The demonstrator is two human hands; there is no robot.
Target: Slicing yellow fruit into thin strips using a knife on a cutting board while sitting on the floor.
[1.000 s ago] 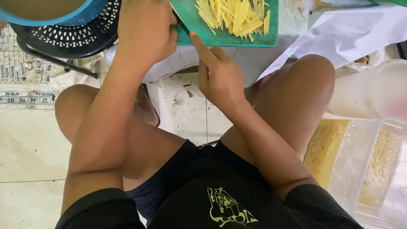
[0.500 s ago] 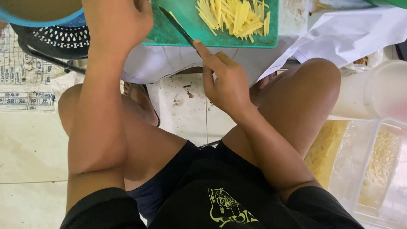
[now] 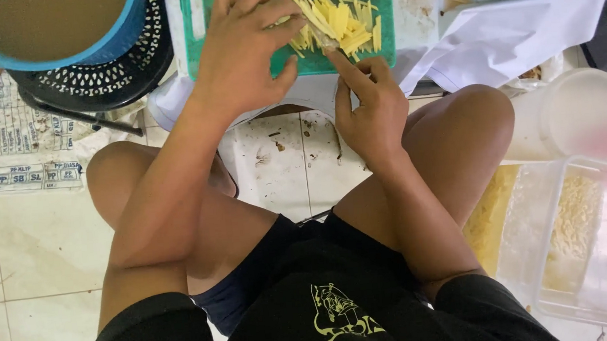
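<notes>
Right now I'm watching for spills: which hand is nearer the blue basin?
Left. The left hand rests on the green cutting board just right of the blue basin; the right hand holds the knife farther right.

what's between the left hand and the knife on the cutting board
In the head view, a pile of yellow strips lies on the green board between the left hand and the knife; the hand's fingers rest on them.

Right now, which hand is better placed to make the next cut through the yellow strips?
Right hand, probably: it grips the knife, whose blade already lies over the yellow strips on the green cutting board. The left hand rests beside the pile, holding nothing.
</notes>
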